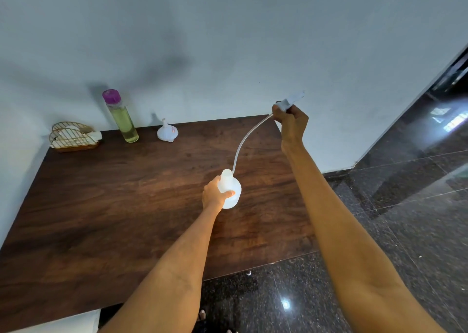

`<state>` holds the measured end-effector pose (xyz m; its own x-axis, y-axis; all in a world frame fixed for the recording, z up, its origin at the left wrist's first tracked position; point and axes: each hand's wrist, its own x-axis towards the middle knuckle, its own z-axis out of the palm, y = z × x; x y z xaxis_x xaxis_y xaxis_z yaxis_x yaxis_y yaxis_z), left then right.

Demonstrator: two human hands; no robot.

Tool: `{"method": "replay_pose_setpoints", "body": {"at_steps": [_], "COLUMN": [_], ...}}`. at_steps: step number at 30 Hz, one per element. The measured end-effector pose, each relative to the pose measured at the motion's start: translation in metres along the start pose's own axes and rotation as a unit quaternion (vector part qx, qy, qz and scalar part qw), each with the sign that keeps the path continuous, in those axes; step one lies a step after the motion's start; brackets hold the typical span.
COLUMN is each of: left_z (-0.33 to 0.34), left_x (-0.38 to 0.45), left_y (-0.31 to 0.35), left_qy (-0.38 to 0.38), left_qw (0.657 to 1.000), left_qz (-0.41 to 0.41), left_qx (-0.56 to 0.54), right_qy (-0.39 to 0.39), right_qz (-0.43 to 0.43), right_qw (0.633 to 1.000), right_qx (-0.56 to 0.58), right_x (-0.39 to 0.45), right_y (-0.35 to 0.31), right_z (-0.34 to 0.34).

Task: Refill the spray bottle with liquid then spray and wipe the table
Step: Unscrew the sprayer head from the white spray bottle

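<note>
A white spray bottle [231, 189] stands on the dark wooden table [126, 201], right of its middle. My left hand [215, 193] grips the bottle's body from the left. My right hand [291, 120] holds the detached spray head [291, 101] up above the table's far right corner. The head's clear tube [243, 143] curves down from it, and its lower end reaches the bottle's open neck. At the back of the table stand a tall bottle of yellow-green liquid [121, 117] with a purple cap and a small white funnel [167, 131].
A gold wire holder with white cloths [73, 136] sits at the table's far left corner. A pale wall runs behind the table. Dark glossy floor tiles [405, 218] lie to the right and in front of the table's edge.
</note>
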<state>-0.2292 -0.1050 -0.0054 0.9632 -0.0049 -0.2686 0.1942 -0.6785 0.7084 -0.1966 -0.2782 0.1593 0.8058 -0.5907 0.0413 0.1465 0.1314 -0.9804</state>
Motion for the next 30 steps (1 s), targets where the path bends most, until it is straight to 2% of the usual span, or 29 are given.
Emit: {"method": "replay_pose_setpoints", "body": {"at_steps": [13,22,27,30], "left_z": [0.002,0.002,0.001,0.0], "left_x": [0.002,0.002,0.001,0.001], "left_y": [-0.001,-0.002,-0.001,0.0], "left_qy": [0.0,0.002,0.001,0.003], "left_qw": [1.0,1.0,1.0,1.0], "left_qz": [-0.004,0.0,0.003,0.004], "left_qx": [-0.005,-0.001,0.003,0.009], "right_qy": [0.051,0.059,0.08,0.084], "right_qz": [0.033,0.043,0.108,0.148], "right_qw": [0.994,0.995,0.988,0.985], "right_qx": [0.093,0.074,0.079,0.036], "right_x": [0.004,0.007,0.005,0.003], "right_y": [-0.003,-0.004,-0.014,-0.011], "right_z": [0.005,0.004,0.002,0.001]}}
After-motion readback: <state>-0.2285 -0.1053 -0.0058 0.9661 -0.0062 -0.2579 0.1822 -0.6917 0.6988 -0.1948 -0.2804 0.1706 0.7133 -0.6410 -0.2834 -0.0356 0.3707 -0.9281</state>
